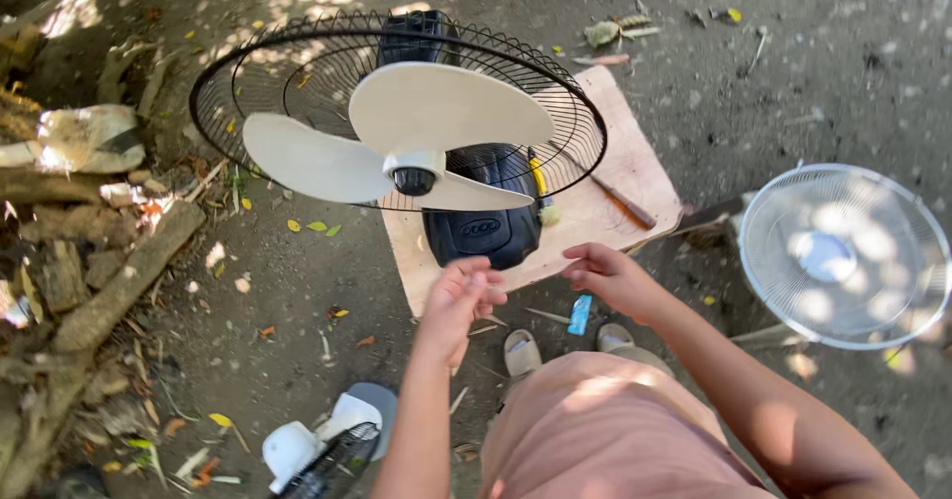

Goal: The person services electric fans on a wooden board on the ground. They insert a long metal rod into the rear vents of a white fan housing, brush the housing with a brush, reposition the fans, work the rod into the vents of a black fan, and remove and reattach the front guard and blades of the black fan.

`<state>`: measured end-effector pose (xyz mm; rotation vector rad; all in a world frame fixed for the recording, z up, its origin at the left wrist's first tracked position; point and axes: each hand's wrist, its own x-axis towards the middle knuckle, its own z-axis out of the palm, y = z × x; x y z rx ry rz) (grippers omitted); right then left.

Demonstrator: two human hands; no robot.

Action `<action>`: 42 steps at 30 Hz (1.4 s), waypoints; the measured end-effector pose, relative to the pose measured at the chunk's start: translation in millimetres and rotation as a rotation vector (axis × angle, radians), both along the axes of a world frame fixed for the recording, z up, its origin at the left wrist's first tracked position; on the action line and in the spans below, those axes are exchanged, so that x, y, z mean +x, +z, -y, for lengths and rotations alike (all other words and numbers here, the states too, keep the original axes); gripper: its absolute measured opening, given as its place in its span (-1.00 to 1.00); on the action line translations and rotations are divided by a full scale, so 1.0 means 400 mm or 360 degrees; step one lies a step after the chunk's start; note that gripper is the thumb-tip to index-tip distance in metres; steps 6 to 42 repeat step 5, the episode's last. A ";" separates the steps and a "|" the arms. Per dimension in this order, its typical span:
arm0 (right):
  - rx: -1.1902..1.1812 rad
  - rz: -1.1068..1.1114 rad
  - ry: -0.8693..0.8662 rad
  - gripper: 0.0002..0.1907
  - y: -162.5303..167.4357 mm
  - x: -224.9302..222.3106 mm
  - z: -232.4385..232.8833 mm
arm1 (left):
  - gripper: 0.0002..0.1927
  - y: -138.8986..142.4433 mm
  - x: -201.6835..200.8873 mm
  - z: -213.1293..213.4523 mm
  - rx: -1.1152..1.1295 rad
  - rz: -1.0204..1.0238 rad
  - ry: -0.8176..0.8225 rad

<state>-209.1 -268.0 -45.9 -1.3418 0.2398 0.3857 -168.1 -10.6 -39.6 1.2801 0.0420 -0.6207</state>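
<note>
An electric fan [466,162] lies on a square wooden board [635,167] that rests on bare, shaded dirt ground [843,62]. Its black motor housing [483,223] sits toward the near edge of the board, while the black wire rear guard [248,72] and the three pale blades [416,132] hang out past the board's left and far edges. The blade hub [414,177] faces the camera. The left hand [462,296] hovers just short of the near edge of the board, close below the motor housing; its fingers are curled inward, and it may be pinching something small, though the view is too poor to tell. The right hand [610,276] is beside it at the near edge, fingers loosely bent, holding nothing. A wooden-handled tool [623,201] lies toward the board's right edge, and a yellow-handled one [538,177] is tucked against the housing. Off the board to the right, a white front guard [843,256] lies on the ground.
</note>
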 end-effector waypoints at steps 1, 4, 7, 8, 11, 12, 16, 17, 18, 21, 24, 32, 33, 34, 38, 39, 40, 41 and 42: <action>0.0012 0.0070 0.0085 -0.56 0.009 0.005 0.004 | -0.42 0.080 -0.026 0.023 -0.0267 0.0171 0.0037; 0.0036 0.0231 0.0323 -0.57 0.039 0.028 0.028 | -0.26 0.332 -0.144 0.119 -0.0781 0.0619 -0.0174; 0.0049 0.0239 0.0384 -0.57 0.052 0.030 0.041 | -0.26 0.406 -0.184 0.168 -0.0812 0.0638 -0.0094; 0.0049 0.0239 0.0384 -0.57 0.052 0.030 0.041 | -0.26 0.406 -0.184 0.168 -0.0812 0.0638 -0.0094; 0.0049 0.0239 0.0384 -0.57 0.052 0.030 0.041 | -0.26 0.406 -0.184 0.168 -0.0812 0.0638 -0.0094; 0.0049 0.0239 0.0384 -0.57 0.052 0.030 0.041 | -0.26 0.406 -0.184 0.168 -0.0812 0.0638 -0.0094; 0.0049 0.0239 0.0384 -0.57 0.052 0.030 0.041 | -0.26 0.406 -0.184 0.168 -0.0812 0.0638 -0.0094; 0.0049 0.0239 0.0384 -0.57 0.052 0.030 0.041 | -0.26 0.406 -0.184 0.168 -0.0812 0.0638 -0.0094; 0.0049 0.0239 0.0384 -0.57 0.052 0.030 0.041 | -0.26 0.406 -0.184 0.168 -0.0812 0.0638 -0.0094; 0.0049 0.0239 0.0384 -0.57 0.052 0.030 0.041 | -0.26 0.406 -0.184 0.168 -0.0812 0.0638 -0.0094; 0.0049 0.0239 0.0384 -0.57 0.052 0.030 0.041 | -0.26 0.406 -0.184 0.168 -0.0812 0.0638 -0.0094; 0.0049 0.0239 0.0384 -0.57 0.052 0.030 0.041 | -0.26 0.406 -0.184 0.168 -0.0812 0.0638 -0.0094; 0.0049 0.0239 0.0384 -0.57 0.052 0.030 0.041 | -0.26 0.406 -0.184 0.168 -0.0812 0.0638 -0.0094; 0.0049 0.0239 0.0384 -0.57 0.052 0.030 0.041 | -0.26 0.406 -0.184 0.168 -0.0812 0.0638 -0.0094; 0.0049 0.0239 0.0384 -0.57 0.052 0.030 0.041 | -0.26 0.406 -0.184 0.168 -0.0812 0.0638 -0.0094; 0.0049 0.0239 0.0384 -0.57 0.052 0.030 0.041 | -0.26 0.406 -0.184 0.168 -0.0812 0.0638 -0.0094; 0.0049 0.0239 0.0384 -0.57 0.052 0.030 0.041 | -0.26 0.406 -0.184 0.168 -0.0812 0.0638 -0.0094; 0.0049 0.0239 0.0384 -0.57 0.052 0.030 0.041 | -0.26 0.406 -0.184 0.168 -0.0812 0.0638 -0.0094; 0.0049 0.0239 0.0384 -0.57 0.052 0.030 0.041 | -0.26 0.406 -0.184 0.168 -0.0812 0.0638 -0.0094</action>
